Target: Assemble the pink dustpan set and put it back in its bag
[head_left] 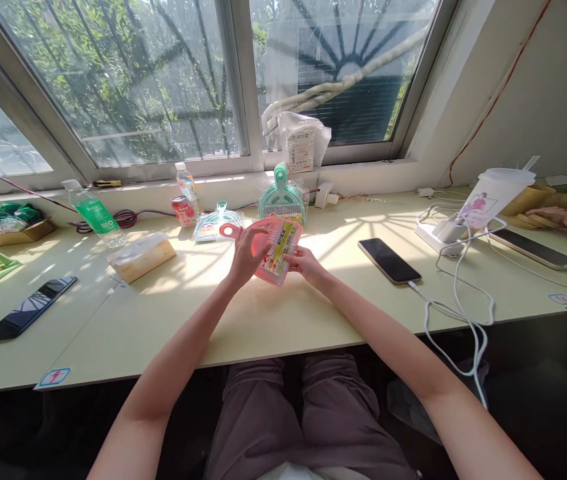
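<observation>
Dark trousers [283, 413] nearest, below desk [258, 327]. Left hand [249, 257] over left part of pink dustpan [260, 248], grip unclear. Dustpan over middle of desk. Right hand [305, 263] pinches its right edge. Probably best: steady right pinch, light left fingers, label [283, 241] uncreased.

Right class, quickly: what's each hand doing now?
Left hand: holding the pink dustpan, fingers curled near its handle side.
Right hand: holding its opposite edge.
</observation>
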Tool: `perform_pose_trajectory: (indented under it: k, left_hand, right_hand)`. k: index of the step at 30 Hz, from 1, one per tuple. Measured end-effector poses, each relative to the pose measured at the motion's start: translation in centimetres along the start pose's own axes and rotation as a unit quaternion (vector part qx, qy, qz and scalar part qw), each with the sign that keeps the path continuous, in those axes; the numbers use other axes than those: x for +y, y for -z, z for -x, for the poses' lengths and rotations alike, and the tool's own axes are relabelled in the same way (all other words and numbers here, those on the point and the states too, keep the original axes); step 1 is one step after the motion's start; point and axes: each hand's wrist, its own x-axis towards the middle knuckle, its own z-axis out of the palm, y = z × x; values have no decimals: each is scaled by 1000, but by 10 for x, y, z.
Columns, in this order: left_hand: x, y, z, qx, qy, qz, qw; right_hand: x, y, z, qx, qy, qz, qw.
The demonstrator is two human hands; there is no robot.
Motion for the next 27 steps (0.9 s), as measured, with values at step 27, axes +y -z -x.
perform_pose_trajectory:
  k: [27]
  left_hand:
    - [-102,35,-12,9,271,219,937]
  right_hand:
    - [-10,-9,3,-5,-88,187,978]
